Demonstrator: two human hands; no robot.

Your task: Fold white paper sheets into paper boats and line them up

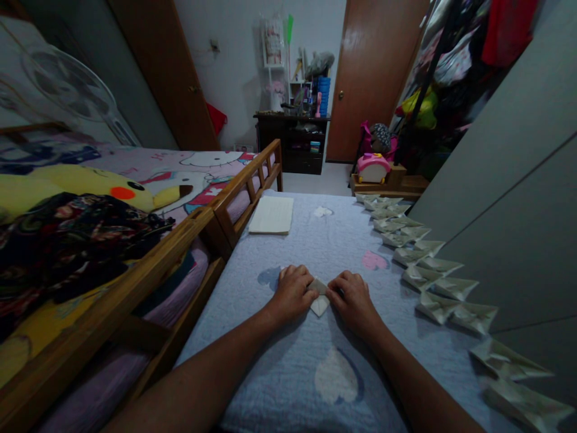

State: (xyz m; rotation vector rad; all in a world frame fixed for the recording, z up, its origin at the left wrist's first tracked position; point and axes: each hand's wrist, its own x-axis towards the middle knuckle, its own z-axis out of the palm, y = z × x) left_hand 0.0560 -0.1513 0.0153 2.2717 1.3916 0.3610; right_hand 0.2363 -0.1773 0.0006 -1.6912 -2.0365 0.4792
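Observation:
A small folded piece of white paper (320, 297) lies on a pale blue quilt (324, 240) in front of me. My left hand (293, 293) presses on its left side with curled fingers. From the other side my right hand (352, 297) pinches its right edge, fingers closed. Most of the paper is hidden under the two hands; only a pointed lower corner and a bit of the top show between them.
A stack of white paper sheets (271, 214) lies farther up the quilt at left. Several folded paper boats (433, 264) run in a row along the grey wall at right. A wooden bed frame (198, 234) with a yellow plush stands at left.

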